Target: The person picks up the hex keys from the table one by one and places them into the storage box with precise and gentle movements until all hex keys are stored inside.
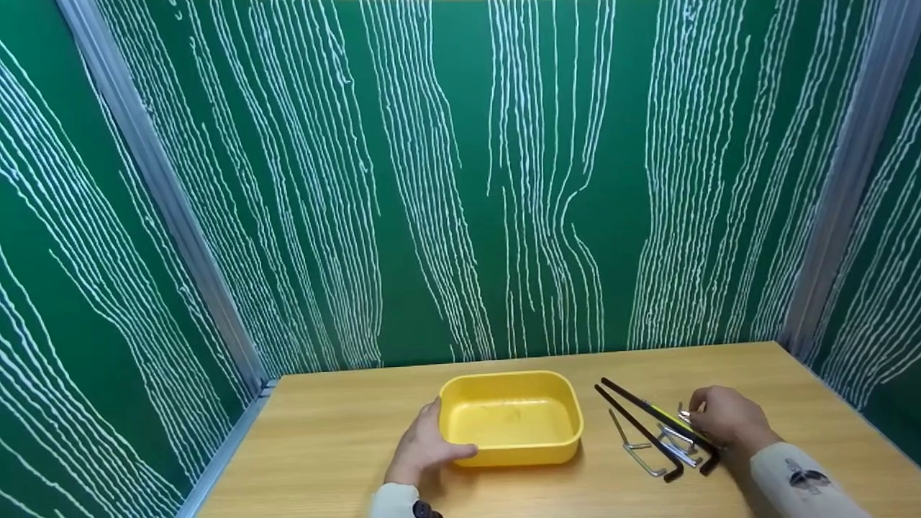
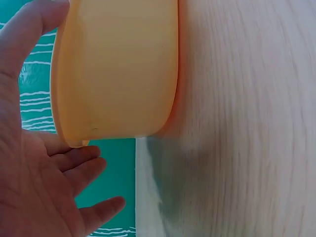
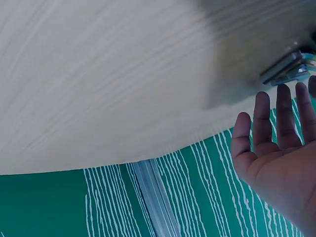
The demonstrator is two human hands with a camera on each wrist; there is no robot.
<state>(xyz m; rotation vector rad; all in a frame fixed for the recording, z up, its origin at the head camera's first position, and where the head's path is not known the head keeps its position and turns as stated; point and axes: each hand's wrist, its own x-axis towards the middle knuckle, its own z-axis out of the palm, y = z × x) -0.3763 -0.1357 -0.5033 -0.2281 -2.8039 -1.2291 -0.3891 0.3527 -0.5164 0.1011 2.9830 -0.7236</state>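
Observation:
A yellow plastic container (image 1: pixel 515 456) stands on the table with nothing in it. My left hand (image 1: pixel 424 446) is at its near left corner, thumb on the front rim, fingers loosely extended along the left side; the left wrist view shows the container's wall (image 2: pixel 118 69) beside those fingers. To its right lie two long black hex keys (image 1: pixel 637 424), one bearing a yellow-green strip, and several silver hex keys (image 1: pixel 639 457). My right hand (image 1: pixel 734 417) reaches over this pile, fingertips at a small silver hex key (image 1: pixel 683 414); whether they pinch it is hidden.
The wooden table (image 1: pixel 324 446) ends at a green back wall (image 1: pixel 468 216) with wavy white lines. Grey metal posts (image 1: pixel 165 180) stand at the corners, with more green panels at both sides.

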